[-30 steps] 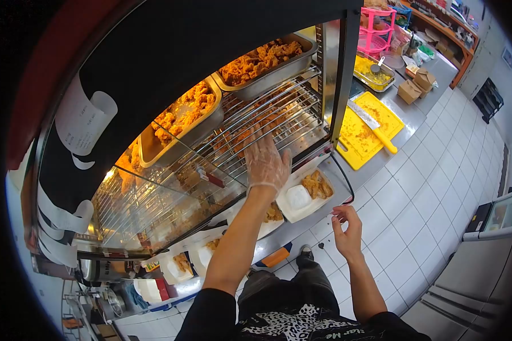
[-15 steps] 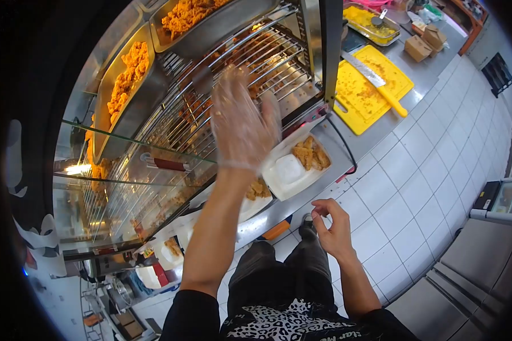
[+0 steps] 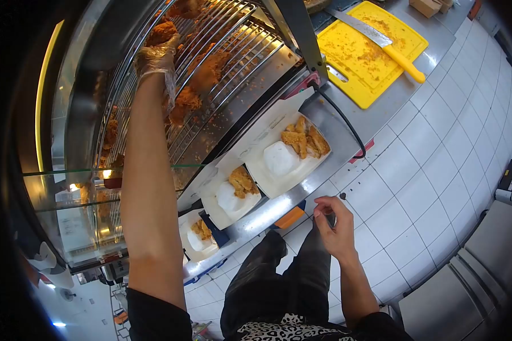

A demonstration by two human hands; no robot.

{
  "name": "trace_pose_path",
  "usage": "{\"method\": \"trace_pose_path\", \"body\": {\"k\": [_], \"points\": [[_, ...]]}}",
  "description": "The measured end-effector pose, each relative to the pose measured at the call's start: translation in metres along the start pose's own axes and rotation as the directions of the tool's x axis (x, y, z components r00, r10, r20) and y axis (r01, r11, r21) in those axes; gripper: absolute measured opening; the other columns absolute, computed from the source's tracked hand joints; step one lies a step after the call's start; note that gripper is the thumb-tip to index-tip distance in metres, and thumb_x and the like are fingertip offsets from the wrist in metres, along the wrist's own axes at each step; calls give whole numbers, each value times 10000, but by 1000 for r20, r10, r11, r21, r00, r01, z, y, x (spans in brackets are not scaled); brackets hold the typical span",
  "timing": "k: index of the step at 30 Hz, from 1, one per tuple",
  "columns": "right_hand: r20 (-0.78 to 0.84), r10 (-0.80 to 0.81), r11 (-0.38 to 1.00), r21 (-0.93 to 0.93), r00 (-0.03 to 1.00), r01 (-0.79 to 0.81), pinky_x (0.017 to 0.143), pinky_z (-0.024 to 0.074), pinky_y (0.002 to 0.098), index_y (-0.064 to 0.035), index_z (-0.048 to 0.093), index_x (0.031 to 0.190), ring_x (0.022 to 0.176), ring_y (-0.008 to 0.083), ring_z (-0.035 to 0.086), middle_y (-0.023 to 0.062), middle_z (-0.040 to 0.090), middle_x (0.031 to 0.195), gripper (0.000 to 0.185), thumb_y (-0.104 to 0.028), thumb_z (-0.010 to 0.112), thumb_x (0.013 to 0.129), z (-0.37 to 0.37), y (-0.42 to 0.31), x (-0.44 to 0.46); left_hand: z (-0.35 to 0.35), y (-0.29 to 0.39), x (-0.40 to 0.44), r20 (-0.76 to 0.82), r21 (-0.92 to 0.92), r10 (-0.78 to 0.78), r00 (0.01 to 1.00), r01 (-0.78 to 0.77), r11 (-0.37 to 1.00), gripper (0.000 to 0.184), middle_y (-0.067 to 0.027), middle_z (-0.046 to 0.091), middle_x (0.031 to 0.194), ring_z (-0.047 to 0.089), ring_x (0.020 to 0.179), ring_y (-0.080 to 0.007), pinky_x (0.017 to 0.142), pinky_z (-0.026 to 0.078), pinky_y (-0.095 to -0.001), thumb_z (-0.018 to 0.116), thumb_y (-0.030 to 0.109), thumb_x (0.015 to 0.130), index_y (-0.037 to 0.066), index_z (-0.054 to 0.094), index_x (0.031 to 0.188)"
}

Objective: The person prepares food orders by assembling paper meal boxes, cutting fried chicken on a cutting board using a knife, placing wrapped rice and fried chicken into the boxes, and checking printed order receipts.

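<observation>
My left hand (image 3: 157, 57), in a clear plastic glove, reaches into a heated display cabinet. Its fingers are closed round a piece of fried chicken (image 3: 161, 33), partly hiding it. More fried chicken (image 3: 209, 69) lies on the wire rack (image 3: 236, 35) beside and below the hand. My bare right hand (image 3: 335, 227) hangs over the floor, fingers curled in loosely with nothing visible in them. Between my hands, an open paper box (image 3: 279, 184) contains rice (image 3: 281, 158) and cut chicken (image 3: 305, 139). Two similar boxes stand along the counter to its left.
A yellow cutting board (image 3: 355, 77) with crumbs lies at upper right, a yellow-handled knife (image 3: 403, 61) on it. A black cable (image 3: 347, 122) loops over the counter edge. The cabinet's glass pane (image 3: 68, 193) stands left of my forearm. Brown boxes (image 3: 425, 5) sit farther back.
My left hand has moved left and deeper into the cabinet, from open above the rack to closed round a chicken piece. The view has shifted. My right hand stays much the same.
</observation>
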State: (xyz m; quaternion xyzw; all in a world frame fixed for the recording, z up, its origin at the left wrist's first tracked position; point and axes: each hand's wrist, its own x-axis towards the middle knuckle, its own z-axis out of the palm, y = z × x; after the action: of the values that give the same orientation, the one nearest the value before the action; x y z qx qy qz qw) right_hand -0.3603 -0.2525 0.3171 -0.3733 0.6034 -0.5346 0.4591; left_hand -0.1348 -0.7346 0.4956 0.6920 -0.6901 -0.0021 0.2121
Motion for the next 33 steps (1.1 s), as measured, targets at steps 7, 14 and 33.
{"method": "trace_pose_path", "body": {"k": [7,14,33], "points": [[-54,-2,1000,-30,999,0,801,492,300,21,656,1093,811,161,603,76,662,879,219,35,625,877,-3,-1,-1,-8,42,-65,-257,21,-68,964,76,997,643,-133,702,1214,675,1137,-283,997,521,-403,866,417,783,58,608,1250],[-70,-8,998,-62,998,4,783,499,299,25,655,1086,797,160,609,79,665,869,216,39,621,874,-5,-10,-6,-41,48,-112,303,701,128,945,-311,642,583,-119,517,1465,511,1331,-278,1142,403,-441,622,305,975,42,437,1461],[16,-53,984,-168,998,55,744,508,316,14,658,1086,767,187,624,101,680,856,210,-21,663,879,0,-26,-2,-46,55,-250,-538,-147,327,777,-468,871,697,-239,373,1467,414,1358,-394,1146,386,-482,723,152,923,-21,344,1481]]}}
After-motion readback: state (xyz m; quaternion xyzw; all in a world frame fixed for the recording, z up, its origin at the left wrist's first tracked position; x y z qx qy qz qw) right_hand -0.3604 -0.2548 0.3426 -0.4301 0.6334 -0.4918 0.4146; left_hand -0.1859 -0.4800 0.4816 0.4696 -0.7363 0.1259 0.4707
